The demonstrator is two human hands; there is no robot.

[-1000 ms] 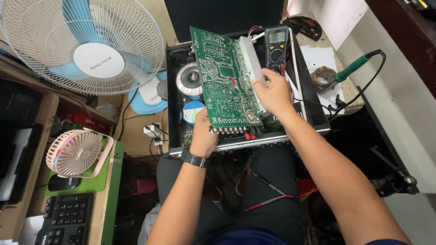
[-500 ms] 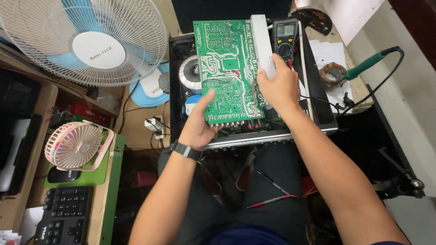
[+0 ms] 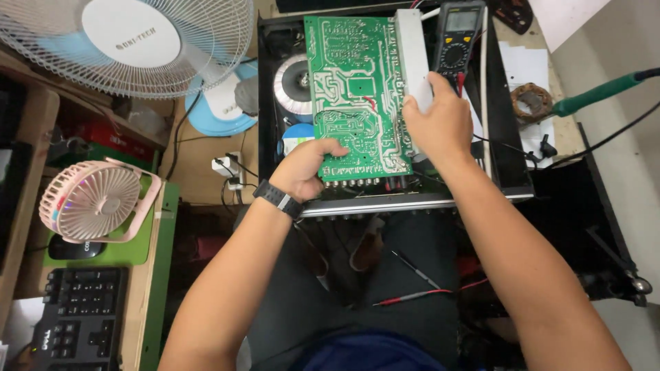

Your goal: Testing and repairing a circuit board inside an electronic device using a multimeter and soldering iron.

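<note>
over the open black chassis [image 3: 509,137] at twelve o'clock, left hand [image 3: 306,168] and right hand [image 3: 440,124] grip the green circuit board [image 3: 354,89] tilted solder-side up, where attached wires could snag or tear

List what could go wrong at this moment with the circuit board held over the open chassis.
1. Both hands, left and right, grip the green circuit board by its edges, solder side up; a slip could drop it onto the toroidal transformer below.
2. Wires run from the board into the black chassis; tilting further might strain them.
3. The multimeter rests on the chassis beside the board and could get knocked.
</note>
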